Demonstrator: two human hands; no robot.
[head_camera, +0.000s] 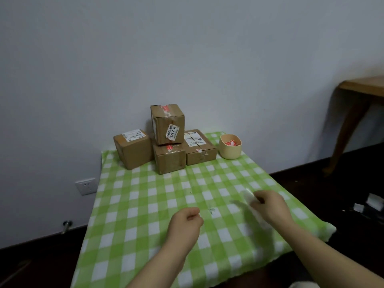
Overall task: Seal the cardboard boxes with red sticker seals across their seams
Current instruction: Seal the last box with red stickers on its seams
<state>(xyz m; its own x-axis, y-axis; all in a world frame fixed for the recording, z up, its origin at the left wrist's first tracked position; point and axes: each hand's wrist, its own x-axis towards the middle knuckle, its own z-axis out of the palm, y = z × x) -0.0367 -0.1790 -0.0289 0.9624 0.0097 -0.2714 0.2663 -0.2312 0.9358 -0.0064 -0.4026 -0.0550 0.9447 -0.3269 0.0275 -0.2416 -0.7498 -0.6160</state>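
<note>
**You:** What's the biggest thing in front of me?

**Spotter:** The green-and-white checked cloth (145,204). It's soft and rumpled at its near right corner. At its far edge, against the wall, your four cardboard boxes huddle together. There's the left box (133,150), the right box (200,148), and the lower middle box (170,161) with the top box (168,123) stacked on it. All are brown and square-edged, with white labels. The upper red seal (165,108) crosses the top box's seam, and the lower red seal (169,147) crosses the one beneath.

**You:** And my hands?

**Spotter:** Both forearms reach in over the cloth, well apart from the boxes. Your right hand (268,204) is back-up with its fingers curled, pinching a pale strip (248,196) against the thumb. The strip is too blurred for me to tell its material. Your left hand (186,220) is curled into a loose fist, thumb against forefinger, with nothing showing in it.

**You:** Anything smaller?

**Spotter:** A smooth cream cup (230,153) with rounded corners sits just beside the right box, with loose red sticker seals (231,143) inside. A tiny white scrap (211,210) lies on the cloth between your hands.
</note>
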